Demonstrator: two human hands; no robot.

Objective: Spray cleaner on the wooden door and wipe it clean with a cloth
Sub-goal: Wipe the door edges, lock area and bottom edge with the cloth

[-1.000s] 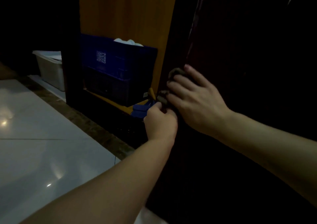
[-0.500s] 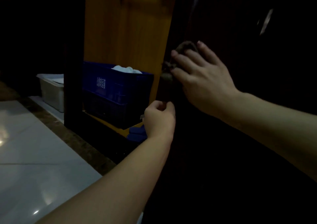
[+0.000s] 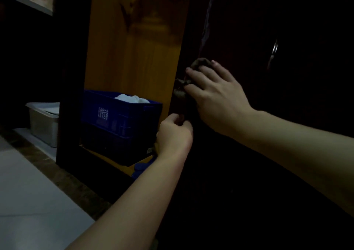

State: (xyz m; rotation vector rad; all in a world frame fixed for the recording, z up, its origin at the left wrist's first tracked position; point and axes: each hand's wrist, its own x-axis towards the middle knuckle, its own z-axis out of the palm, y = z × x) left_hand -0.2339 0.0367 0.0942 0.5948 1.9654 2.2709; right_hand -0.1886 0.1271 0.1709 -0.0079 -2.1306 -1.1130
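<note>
Head view: right hand (image 3: 216, 98) presses crumpled cloth (image 3: 201, 63) on glossy door (image 3: 239, 39).

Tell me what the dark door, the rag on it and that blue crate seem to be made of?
The dark door looks like wood under a glossy varnish: faint shiny streaks show, but it is too dim to see grain. The rag under the right hand looks like soft, crumpled brownish cloth. The blue crate seems moulded plastic, matte, with grid-patterned walls.

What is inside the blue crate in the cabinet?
Something white, perhaps cloth, shows above the rim of the blue crate. The dark walls of the crate hide everything that lies deeper inside.
</note>
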